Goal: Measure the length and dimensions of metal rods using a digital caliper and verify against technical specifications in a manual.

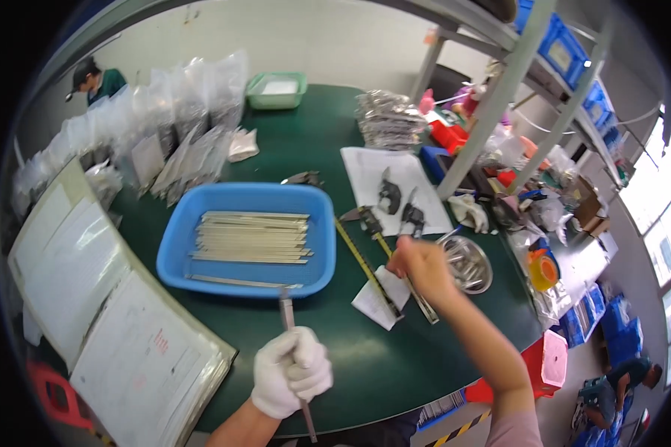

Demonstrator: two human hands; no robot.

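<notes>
- The left hand (291,370), in a white glove, has its fingers (314,366) wrapped around a narrow metal bar (288,316), whose upper end touches the front rim of the blue tray.
- The blue tray (319,223) sits on the green worktop (291,141) and holds a neat stack of metal strips (252,236).
- The bare right hand (419,265) is closed on the caliper (372,225), which lies across a yellow ruler (363,264) and a slip of white paper (381,298).
- A round metal dish (476,268) stands just beside the right hand.
- An open binder of sheets (89,298) lies at the left, with bagged parts (164,119) standing behind the tray.
</notes>
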